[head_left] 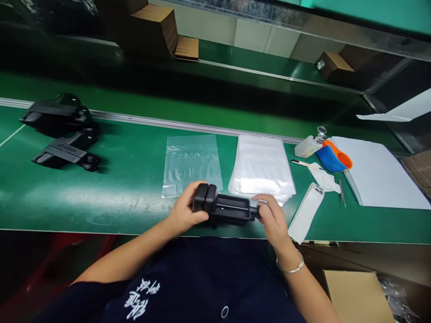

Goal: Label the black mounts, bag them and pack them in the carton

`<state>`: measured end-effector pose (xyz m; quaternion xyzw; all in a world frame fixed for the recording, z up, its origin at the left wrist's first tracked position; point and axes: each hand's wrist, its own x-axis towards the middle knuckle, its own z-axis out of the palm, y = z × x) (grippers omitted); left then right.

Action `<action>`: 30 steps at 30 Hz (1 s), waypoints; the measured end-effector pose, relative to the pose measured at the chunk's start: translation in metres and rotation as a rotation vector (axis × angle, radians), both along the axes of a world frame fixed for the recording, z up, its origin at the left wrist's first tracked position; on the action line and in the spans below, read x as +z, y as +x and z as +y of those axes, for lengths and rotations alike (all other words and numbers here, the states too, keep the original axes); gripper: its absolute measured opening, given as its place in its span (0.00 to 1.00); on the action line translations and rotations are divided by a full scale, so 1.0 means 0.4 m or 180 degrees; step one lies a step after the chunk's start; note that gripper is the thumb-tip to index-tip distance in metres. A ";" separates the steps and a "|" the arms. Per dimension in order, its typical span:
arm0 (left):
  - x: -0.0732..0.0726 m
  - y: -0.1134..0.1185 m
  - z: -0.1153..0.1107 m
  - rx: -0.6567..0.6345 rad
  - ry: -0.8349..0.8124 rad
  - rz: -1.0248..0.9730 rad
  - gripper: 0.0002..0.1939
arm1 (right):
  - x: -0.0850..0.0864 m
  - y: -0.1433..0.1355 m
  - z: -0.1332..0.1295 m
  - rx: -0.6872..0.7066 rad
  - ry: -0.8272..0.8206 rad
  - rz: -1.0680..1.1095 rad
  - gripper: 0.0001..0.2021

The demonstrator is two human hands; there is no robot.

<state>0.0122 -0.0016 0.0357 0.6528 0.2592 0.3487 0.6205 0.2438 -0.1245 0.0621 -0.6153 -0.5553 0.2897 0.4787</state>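
Held low over the bench front is a black clamp-like device (232,208), with two blocky jaws at its left end and a rod along a channel. My left hand (186,207) wraps round the jaw end, thumb in front. At the other end, my right hand (272,220) has its fingers closed on the small knob of the same device. Just behind it lie a single clear plastic bag (192,161) and, to the right, a stack of clear bags (262,166). Two similar black devices (55,114) (67,150) rest at the far left.
On the right are a white bottle (308,146), a blue and orange container (333,158), a roll or strip of white labels (307,213), tweezers (342,194) and a white sheet stack (387,172). Cardboard boxes (155,27) stand on the shelf behind. An open carton (358,296) sits below right.
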 end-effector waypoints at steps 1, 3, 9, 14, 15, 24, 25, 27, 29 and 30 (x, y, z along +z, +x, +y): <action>0.001 -0.007 0.001 -0.0011 0.0334 0.0069 0.37 | -0.008 -0.004 0.007 -0.0058 -0.0477 0.0627 0.19; 0.005 -0.015 0.002 0.0061 0.0708 0.0248 0.36 | -0.024 -0.008 0.015 -0.0054 -0.0974 0.1424 0.22; 0.015 -0.005 0.009 0.0361 -0.0265 0.0301 0.35 | -0.032 0.009 -0.010 -0.0164 -0.0001 -0.0169 0.16; 0.005 0.018 0.007 0.0466 -0.0350 0.0092 0.38 | -0.035 0.023 -0.009 -0.0170 -0.0146 -0.0085 0.14; 0.003 0.027 0.007 0.0540 -0.0455 0.0051 0.37 | -0.041 0.024 -0.004 -0.0263 -0.0127 0.0061 0.16; 0.002 0.101 0.011 0.0609 -0.1360 -0.0259 0.28 | -0.150 -0.020 0.044 -0.1256 0.0172 0.1769 0.14; 0.002 0.102 0.010 0.0585 -0.1244 -0.0242 0.28 | -0.154 -0.028 0.051 -0.1380 0.0274 0.1926 0.14; 0.001 0.103 0.008 0.0517 -0.0997 -0.0217 0.30 | -0.154 -0.042 0.063 -0.1505 0.0457 0.2039 0.13; 0.000 0.104 0.006 0.0452 -0.0859 -0.0225 0.31 | -0.146 -0.045 0.070 -0.1565 0.0548 0.1898 0.12; -0.001 0.105 0.006 0.0457 -0.0852 -0.0240 0.31 | -0.142 -0.043 0.072 -0.1555 0.0532 0.1772 0.13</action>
